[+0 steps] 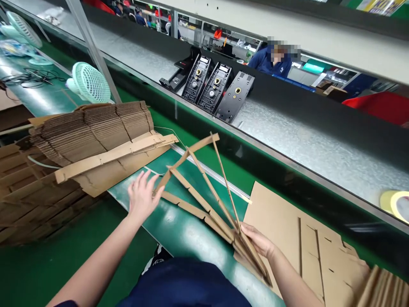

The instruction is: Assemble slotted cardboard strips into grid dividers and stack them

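Several long notched cardboard strips [191, 195] fan out over the green bench [169, 221], crossed near their far end by one strip [203, 144]. My right hand [257, 239] is closed around the bundled near end of these strips. At the far end, my left hand [143, 194] has its fingers spread beside the crossing strip; whether a fingertip touches it I cannot tell. One more notched strip [118, 154] lies on a flat cardboard piece in front of the stacked cardboard [96, 125] at the left.
Slotted cardboard sheets [284, 226] lie at the right, near yellow tape [396, 204]. Beyond the bench, a conveyor [287, 132] carries black parts [215, 87]. A green fan [91, 83] and a metal post [92, 47] stand at the back left. A person [271, 62] is across the conveyor.
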{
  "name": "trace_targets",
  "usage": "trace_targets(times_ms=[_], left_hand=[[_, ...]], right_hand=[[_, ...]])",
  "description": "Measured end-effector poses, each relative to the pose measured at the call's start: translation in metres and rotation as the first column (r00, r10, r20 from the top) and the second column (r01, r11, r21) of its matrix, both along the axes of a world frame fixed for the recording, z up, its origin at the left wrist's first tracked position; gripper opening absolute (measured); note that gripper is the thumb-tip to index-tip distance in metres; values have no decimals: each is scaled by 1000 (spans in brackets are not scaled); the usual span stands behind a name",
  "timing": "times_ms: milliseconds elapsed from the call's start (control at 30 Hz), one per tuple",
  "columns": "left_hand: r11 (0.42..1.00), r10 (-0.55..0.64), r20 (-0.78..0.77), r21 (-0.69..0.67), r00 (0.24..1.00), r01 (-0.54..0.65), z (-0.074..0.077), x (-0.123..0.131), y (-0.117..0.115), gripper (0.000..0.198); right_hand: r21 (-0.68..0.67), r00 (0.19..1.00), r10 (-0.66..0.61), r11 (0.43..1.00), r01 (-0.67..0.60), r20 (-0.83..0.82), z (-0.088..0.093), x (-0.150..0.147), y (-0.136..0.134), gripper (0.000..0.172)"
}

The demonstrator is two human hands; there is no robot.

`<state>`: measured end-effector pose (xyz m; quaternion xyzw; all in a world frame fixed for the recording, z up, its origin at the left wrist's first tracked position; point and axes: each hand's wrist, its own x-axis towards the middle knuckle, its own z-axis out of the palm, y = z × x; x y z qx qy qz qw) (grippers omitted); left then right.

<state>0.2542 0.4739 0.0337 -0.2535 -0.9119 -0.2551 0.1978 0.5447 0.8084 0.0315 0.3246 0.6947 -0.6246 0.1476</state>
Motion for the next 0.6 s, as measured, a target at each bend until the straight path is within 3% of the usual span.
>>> trace_targets(times_ms=[100, 200, 267, 433, 533, 600], left_hand=[[981, -18, 182, -185, 983, 52, -53, -1, 5, 46], [969, -35, 197, -233, 980, 82, -81, -4, 13, 44], [968, -75, 171, -224, 982, 113, -86, -10, 26, 42], [976, -55, 263, -189, 963, 108, -82, -39, 73, 41], [962, 8, 341, -259, 940, 86, -75, -58, 87, 38], [936, 31, 357, -337, 933, 98, -70, -67, 83, 34]], right_hand=[[320, 992, -126, 940, 115, 12, -24, -3, 33, 77], [524, 991, -137, 844, 114, 5, -39, -5, 46, 78], [640, 997, -72, 768, 33, 35, -47, -6, 43, 78], [858, 980, 80, 473, -198, 182, -62, -13, 31, 60], [881, 963, 97, 389, -270, 252, -63, -16, 34, 39], [884, 949, 74, 348, -312, 306, -59, -17, 42, 33]])
